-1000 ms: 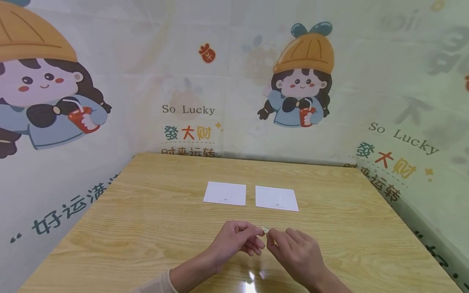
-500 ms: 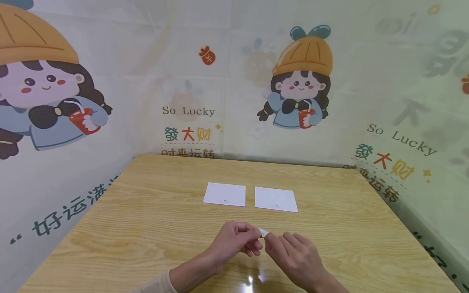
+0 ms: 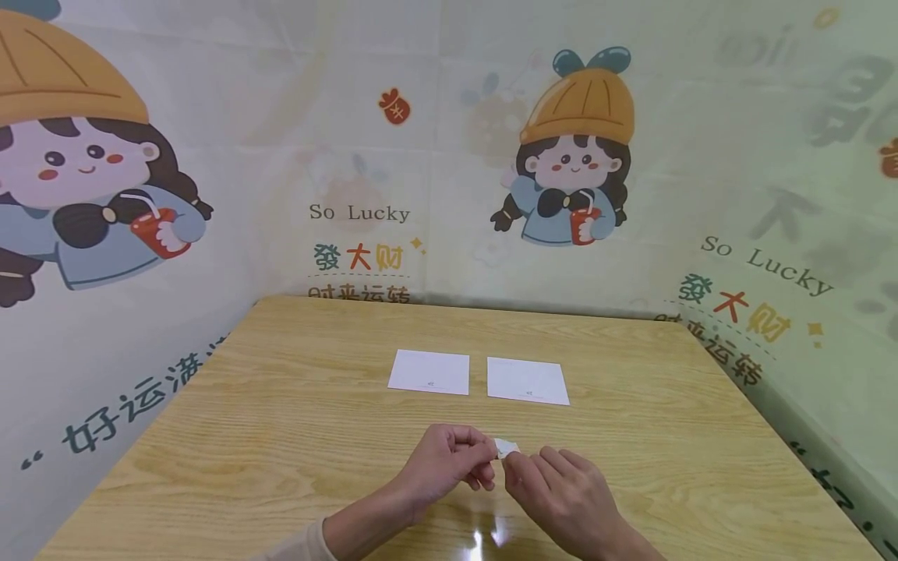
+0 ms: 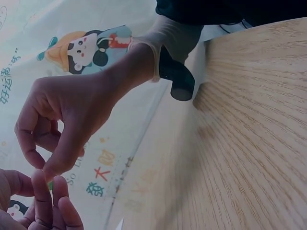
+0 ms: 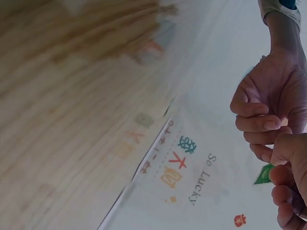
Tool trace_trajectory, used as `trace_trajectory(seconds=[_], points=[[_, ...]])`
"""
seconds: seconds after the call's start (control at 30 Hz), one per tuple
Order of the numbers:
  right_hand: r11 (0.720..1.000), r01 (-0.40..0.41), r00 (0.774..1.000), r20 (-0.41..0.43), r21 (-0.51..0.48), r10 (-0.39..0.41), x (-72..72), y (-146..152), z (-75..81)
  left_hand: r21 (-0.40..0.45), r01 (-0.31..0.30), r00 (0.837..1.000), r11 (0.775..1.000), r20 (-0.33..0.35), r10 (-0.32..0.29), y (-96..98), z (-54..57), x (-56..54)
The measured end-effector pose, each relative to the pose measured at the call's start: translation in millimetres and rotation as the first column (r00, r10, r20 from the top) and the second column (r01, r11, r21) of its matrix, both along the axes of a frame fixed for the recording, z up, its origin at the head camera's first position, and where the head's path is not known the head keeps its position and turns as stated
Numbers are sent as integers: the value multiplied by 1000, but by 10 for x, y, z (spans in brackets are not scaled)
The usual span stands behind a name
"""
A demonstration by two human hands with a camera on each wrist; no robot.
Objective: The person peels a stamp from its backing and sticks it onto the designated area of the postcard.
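Between the fingertips of both hands is a small flat piece, whitish on the side seen in the head view. In the right wrist view, a green corner of this piece with a pale edge sticks out. My left hand pinches its left end between thumb and forefinger, the other fingers curled below. Thumb and forefinger of my right hand pinch its near right part. Fingers hide much of it. From the left wrist, the right hand meets the near left fingers, with only a speck of green showing.
Two white cards lie side by side on the wooden table, beyond the hands, each with a small dark mark near its front edge. A printed cloth with cartoon figures and lettering hangs around the table's back and sides.
More of the whitish piece now shows between the fingertips. My right hand has shifted slightly left and down, and my left fingertips have drawn slightly left. The two cards stay in place.
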State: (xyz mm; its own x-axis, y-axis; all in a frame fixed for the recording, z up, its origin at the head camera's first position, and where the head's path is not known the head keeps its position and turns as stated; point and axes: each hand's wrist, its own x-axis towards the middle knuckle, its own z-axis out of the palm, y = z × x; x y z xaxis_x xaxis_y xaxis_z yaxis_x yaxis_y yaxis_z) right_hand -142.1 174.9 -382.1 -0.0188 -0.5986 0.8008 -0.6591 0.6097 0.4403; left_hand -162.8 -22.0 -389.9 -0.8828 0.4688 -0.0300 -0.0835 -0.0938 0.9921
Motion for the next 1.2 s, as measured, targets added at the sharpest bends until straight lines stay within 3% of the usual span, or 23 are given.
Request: trace_trajectory(seconds=[0.17, 0.3, 0.67, 1.2], points=[[1000, -1, 1000, 28, -31, 2, 19, -29, 7, -14, -5, 1000, 1000, -29, 4, -5, 14, 3], [998, 6, 998, 65, -58, -2, 27, -37, 4, -42, -8, 995, 999, -96, 4, -16, 35, 15], [997, 6, 998, 57, -74, -2, 24, -63, 30, -168, -46, 956, 985, -293, -5, -55, 50, 73], [997, -6, 997, 80, -77, 12, 10, -106, -5, -175, -32, 928, 984, -370, -36, -107, 36, 82]])
